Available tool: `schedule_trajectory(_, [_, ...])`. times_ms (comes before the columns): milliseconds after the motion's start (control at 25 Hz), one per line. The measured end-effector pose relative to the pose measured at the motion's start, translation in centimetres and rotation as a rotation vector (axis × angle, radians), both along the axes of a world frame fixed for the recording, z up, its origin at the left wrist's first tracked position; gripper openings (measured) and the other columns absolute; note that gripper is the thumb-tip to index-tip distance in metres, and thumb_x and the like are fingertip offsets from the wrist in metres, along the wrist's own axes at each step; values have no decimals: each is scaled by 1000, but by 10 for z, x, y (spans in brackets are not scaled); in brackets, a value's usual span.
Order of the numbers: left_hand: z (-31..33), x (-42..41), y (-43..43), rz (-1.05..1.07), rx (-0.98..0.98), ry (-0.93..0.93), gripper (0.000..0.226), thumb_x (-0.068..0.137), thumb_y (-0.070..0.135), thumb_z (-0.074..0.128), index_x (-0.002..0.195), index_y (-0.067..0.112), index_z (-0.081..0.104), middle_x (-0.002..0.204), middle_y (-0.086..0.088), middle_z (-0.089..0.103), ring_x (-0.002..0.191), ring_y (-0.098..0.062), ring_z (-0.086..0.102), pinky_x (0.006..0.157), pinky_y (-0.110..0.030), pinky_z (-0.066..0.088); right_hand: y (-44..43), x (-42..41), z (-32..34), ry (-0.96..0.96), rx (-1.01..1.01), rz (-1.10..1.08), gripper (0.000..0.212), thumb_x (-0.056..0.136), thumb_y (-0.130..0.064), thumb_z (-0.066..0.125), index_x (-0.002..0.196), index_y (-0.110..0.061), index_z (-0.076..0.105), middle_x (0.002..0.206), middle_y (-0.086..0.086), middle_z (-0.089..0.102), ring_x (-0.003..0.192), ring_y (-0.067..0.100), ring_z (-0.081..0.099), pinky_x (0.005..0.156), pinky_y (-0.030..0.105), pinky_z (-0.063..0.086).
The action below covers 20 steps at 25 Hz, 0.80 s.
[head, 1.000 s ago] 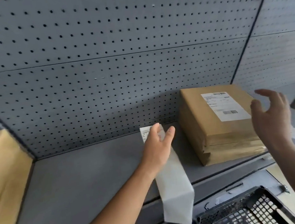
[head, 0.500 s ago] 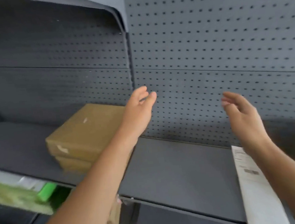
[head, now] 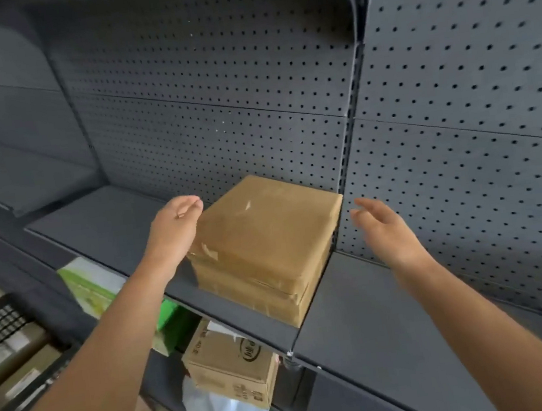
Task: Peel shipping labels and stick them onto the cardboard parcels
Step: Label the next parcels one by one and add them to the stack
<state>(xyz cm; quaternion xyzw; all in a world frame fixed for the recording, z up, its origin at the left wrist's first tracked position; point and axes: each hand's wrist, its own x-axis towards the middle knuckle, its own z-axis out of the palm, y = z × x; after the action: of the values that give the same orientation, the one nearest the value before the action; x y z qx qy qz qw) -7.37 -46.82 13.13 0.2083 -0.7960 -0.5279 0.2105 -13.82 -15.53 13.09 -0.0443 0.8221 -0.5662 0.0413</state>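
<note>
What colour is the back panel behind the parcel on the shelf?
Dark grey perforated metal back panel, dotted with regular small holes; the head view shows it.

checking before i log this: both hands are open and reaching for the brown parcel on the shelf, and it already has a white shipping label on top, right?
Not quite. The head view shows the left hand and right hand open on either side of the brown parcel on the shelf, but its top is bare: only tape, no white shipping label.
</note>
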Motion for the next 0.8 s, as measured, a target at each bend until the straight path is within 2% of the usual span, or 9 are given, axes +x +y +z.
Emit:
schedule_trajectory(160, [-29, -7, -29, -3, -96, -125, 42, 101, 44, 54, 138, 24, 59, 139, 3, 61, 129, -19, 56, 101, -33, 42, -36, -12, -23, -52, 87, 74, 53, 98, -43, 51, 149, -36, 37, 150, 1, 38, 140, 20, 38, 100, 34, 35])
schedule_trajectory(240, [-39, -13, -35, -32, -137, -199, 49, 101, 49, 52, 143, 24, 54, 144, 0, 57, 132, -24, 53, 102, -37, 41, -49, -14, -32, -89, 122, 85, 59, 96, -47, 54, 150, -37, 33, 150, 0, 31, 133, 22, 43, 101, 34, 37])
schedule_trajectory(360, [-46, -22, -38, -60, -90, -259, 52, 101, 52, 49, 145, 25, 50, 142, -2, 57, 133, -26, 52, 102, -38, 39, -60, -16, -44, -91, 140, 102, 69, 94, -50, 55, 154, -41, 22, 146, 0, 37, 120, 18, 52, 106, 38, 41])
schedule_trajectory(520, [-54, -28, -40, -113, -60, -237, 43, 102, 50, 45, 140, 31, 53, 124, 8, 59, 119, -17, 54, 98, -38, 41, -65, -19, -48, -104, 111, 84, 67, 97, -45, 51, 155, -42, 18, 140, 1, 42, 104, 9, 57, 93, 31, 43])
schedule_trajectory(640, [-54, -25, -37, -115, -60, -191, 41, 103, 50, 46, 138, 31, 54, 115, 14, 59, 116, -15, 55, 95, -35, 41, -67, -18, -51, -107, 69, 66, 65, 97, -43, 50, 154, -43, 19, 147, -3, 38, 115, 14, 56, 100, 34, 45])
schedule_trajectory(720, [-51, -21, -32, -144, -96, -182, 48, 100, 57, 48, 140, 32, 53, 122, 12, 59, 118, -15, 55, 102, -39, 44, -66, -17, -50, -128, 33, 55, 65, 96, -43, 51, 153, -45, 20, 151, -5, 37, 125, 18, 52, 106, 38, 44])
schedule_trajectory(800, [-46, -19, -24, -159, -140, -184, 53, 96, 62, 49, 141, 33, 51, 126, 12, 58, 118, -14, 56, 104, -41, 45, -60, -14, -47, -138, 9, 28, 64, 96, -40, 52, 153, -44, 22, 151, -6, 37, 128, 19, 50, 103, 35, 44])
